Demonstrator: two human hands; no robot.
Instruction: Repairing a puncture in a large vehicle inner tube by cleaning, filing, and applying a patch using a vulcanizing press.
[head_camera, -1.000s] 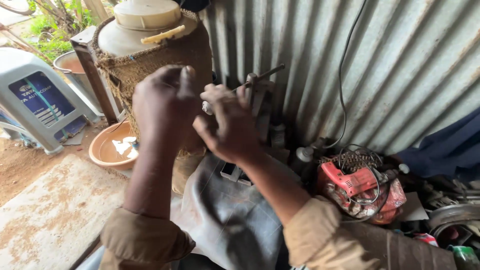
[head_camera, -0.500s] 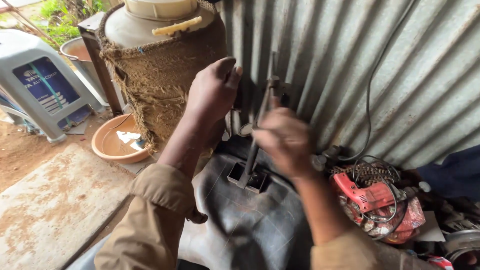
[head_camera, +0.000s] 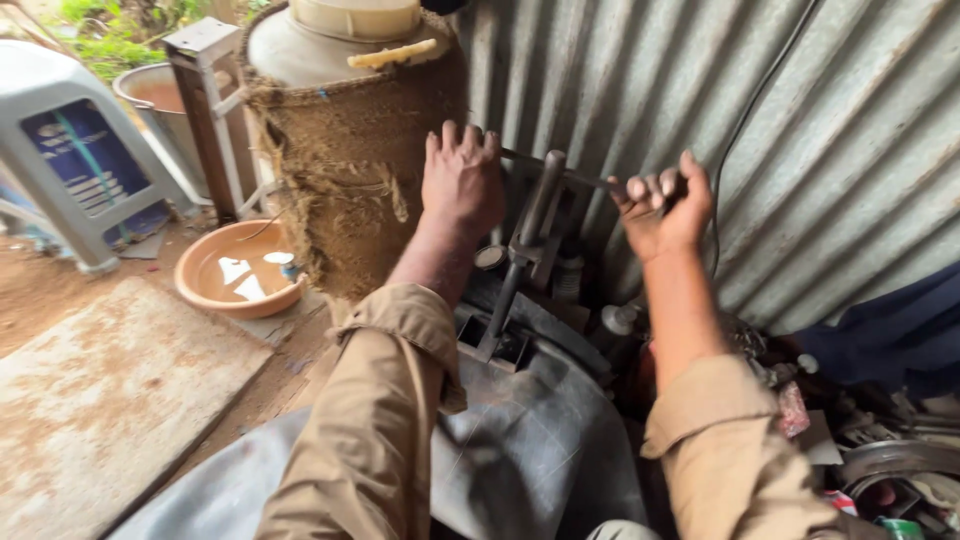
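Gripping the thin crossbar (head_camera: 585, 180) of a dark metal screw press (head_camera: 520, 260), the right hand (head_camera: 665, 205) was closed around the bar's right end, fingers curled over it. The left hand (head_camera: 462, 180) lay over the bar's left end, fingers partly extended and knuckles up; whether it was truly clasped around the bar could not be told from this angle. The press stood upright on its square foot (head_camera: 490, 345), planted on a grey-black rubber sheet (head_camera: 520, 450), seemingly a tyre tube, spread across the person's lap and the ground near the corrugated metal wall (head_camera: 800, 130).

Step in hand, as judged: turning the handle to tighten the press on the rubber. The next move would seem to call for steady, even force at both ends of the bar, with the foot kept square on the sheet so it does not skid.

Around the work:
- a sacking-wrapped drum (head_camera: 350, 170) just left of the left hand
- an orange basin (head_camera: 240, 275) on the ground beside the drum
- a grey plastic stool (head_camera: 70, 160) at far left
- red machine parts (head_camera: 795, 405), partly hidden, low on the right
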